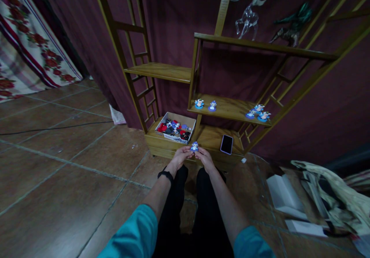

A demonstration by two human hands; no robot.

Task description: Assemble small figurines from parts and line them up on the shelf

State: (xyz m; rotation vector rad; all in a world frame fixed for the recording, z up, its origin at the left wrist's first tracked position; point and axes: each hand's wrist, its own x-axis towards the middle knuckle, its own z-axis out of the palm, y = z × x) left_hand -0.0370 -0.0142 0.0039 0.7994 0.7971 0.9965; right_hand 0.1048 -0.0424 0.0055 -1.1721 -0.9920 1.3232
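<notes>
A small purple-and-white figurine (pixel 194 146) on a round base is held between my left hand (pixel 182 154) and my right hand (pixel 204 157). The fingers of both hands are closed on its base from either side, in front of the lower shelf. Just beyond my left hand sits an open cardboard box (pixel 190 139) with many small red, black, white and purple pieces inside. On the middle shelf (pixel 227 108) stand similar figurines: a blue-based one (pixel 199 103), a purple one (pixel 212 106) and a cluster (pixel 258 113) at the right end.
A phone (pixel 227 144) lies on the lower shelf, right of my hands. Higher up stand a clear deer statue (pixel 249 19) and a dark animal statue (pixel 291 28). White boxes (pixel 285 196) and pale cloth (pixel 341 196) lie on the right floor; a black cable (pixel 58 128) crosses the left.
</notes>
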